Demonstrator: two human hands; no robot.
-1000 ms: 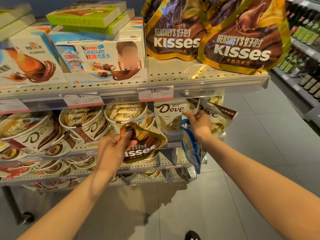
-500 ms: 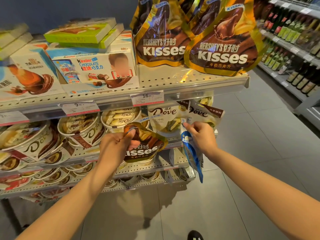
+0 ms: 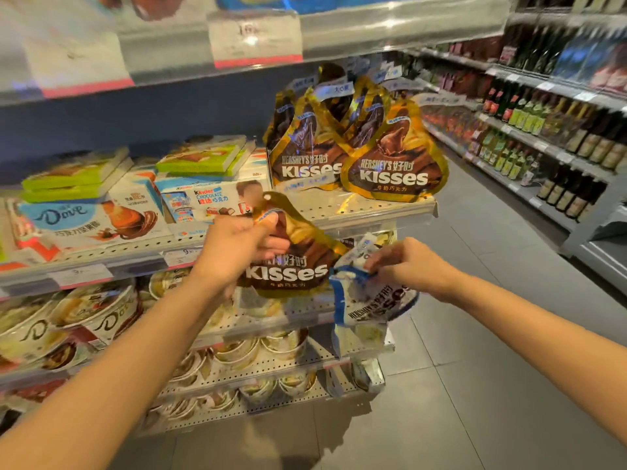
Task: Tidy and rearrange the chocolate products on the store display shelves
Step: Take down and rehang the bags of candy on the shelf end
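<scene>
My left hand (image 3: 237, 247) grips a gold-and-brown Hershey's Kisses bag (image 3: 298, 262) near its top, holding it in front of the shelf edge. My right hand (image 3: 410, 266) pinches the top of a blue-and-white Hershey's Kisses bag (image 3: 366, 307), which hangs below it. Several more gold Kisses bags (image 3: 390, 164) stand upright on the right end of the middle shelf (image 3: 373, 208). Kinder chocolate boxes (image 3: 210, 198) and a Dove box (image 3: 84, 222) lie to their left.
Round Dove tubs (image 3: 91, 313) fill the lower shelves. A higher shelf with price tags (image 3: 254, 39) hangs overhead. Across the grey tiled aisle (image 3: 492, 334), a rack of bottles (image 3: 559, 130) lines the right side.
Both hands have risen with their bags from the Dove shelf level toward the Kisses shelf. My view has tilted up, and the blue-and-white bag now shows its front.
</scene>
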